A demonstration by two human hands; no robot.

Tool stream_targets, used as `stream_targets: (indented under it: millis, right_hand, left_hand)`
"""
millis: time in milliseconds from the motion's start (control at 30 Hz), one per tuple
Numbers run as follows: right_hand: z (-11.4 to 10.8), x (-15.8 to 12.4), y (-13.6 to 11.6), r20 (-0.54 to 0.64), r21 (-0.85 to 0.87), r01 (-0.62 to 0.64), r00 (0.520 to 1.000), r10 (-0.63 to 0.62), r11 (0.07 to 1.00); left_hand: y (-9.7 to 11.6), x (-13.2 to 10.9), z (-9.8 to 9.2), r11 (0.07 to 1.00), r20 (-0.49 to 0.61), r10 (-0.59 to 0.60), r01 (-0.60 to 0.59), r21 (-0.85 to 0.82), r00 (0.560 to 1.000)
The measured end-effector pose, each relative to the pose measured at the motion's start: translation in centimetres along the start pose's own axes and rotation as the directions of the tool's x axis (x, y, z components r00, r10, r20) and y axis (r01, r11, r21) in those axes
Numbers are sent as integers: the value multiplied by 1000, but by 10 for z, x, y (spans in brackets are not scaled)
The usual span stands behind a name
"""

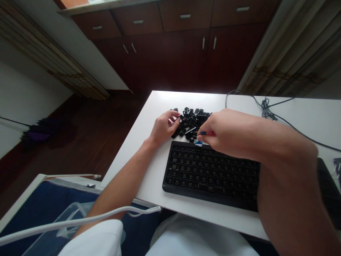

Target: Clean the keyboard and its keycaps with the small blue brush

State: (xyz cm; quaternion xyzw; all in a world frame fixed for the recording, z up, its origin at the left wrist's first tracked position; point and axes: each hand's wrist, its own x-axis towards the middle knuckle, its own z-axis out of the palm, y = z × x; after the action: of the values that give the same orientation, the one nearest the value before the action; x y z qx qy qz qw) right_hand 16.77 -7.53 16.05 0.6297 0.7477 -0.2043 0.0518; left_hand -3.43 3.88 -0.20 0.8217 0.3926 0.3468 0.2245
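Note:
A black keyboard with its keycaps off lies on the white table. Behind it is a pile of loose black keycaps. My left hand is at the left edge of the pile, thumb and fingertips pinched on a small black keycap. My right hand is closed on a small blue brush, whose white bristles point down at the keyboard's back edge. My right forearm crosses over the right part of the keyboard and hides it.
A black cable lies coiled at the table's back right. The white table ends at the left over a dark floor. A white tube and a blue fabric surface are at the lower left. Cabinets stand behind.

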Motion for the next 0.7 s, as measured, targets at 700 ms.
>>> stream_targets:
  millis: [700]
  right_hand:
    - [1, 0, -4, 103, -19, -13, 995, 15, 1000]
  left_hand:
    - [1, 1, 1, 1000, 2, 5, -5, -4, 1000]
